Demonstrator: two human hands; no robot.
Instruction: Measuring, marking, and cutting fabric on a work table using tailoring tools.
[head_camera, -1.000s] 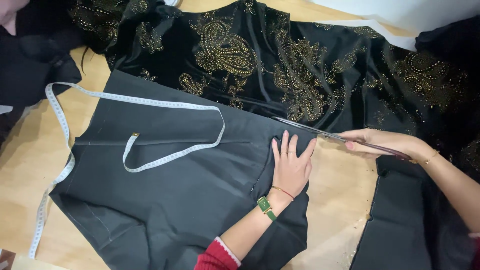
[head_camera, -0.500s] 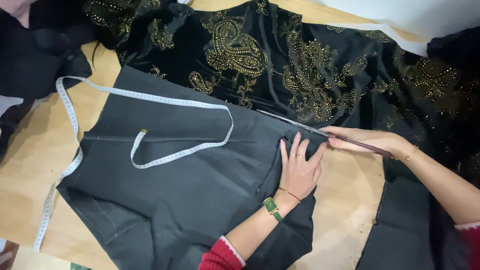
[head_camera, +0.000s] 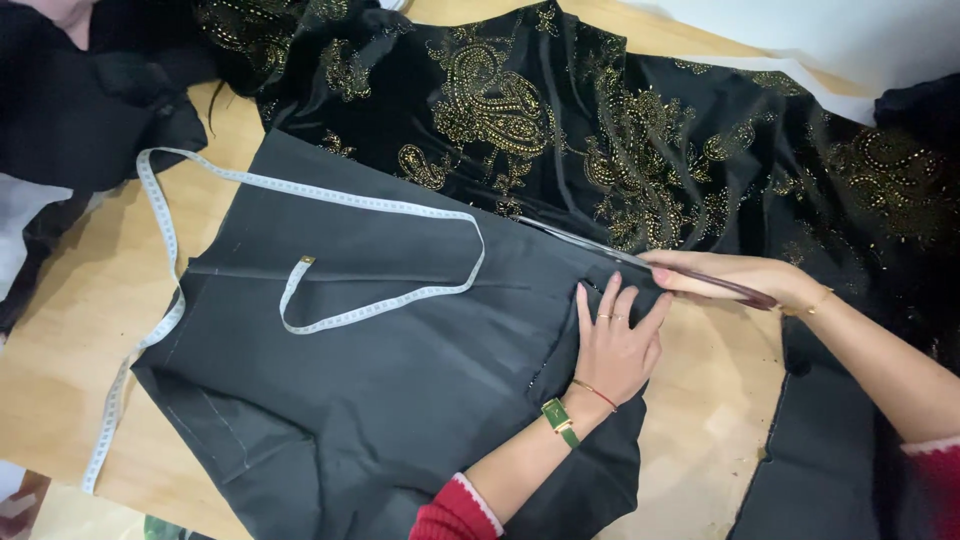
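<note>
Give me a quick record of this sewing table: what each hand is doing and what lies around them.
Left hand: flat, fingers spread, pressing on the plain black fabric
Right hand: gripping long scissors, blades along the plain fabric's upper edge
Patterned fabric: black with gold paisley, lying beyond the plain piece
Measuring tape: white, looped loosely over the plain fabric and off its left side
Wrist: green watch, thin bracelet
Surface: wooden table

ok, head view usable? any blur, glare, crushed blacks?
Head view: sharp, no motion blur on left hand or right hand; even light, soft shadows on wooden table; plain black fabric keeps its folds; white sheet top right nearly blown out.
</note>
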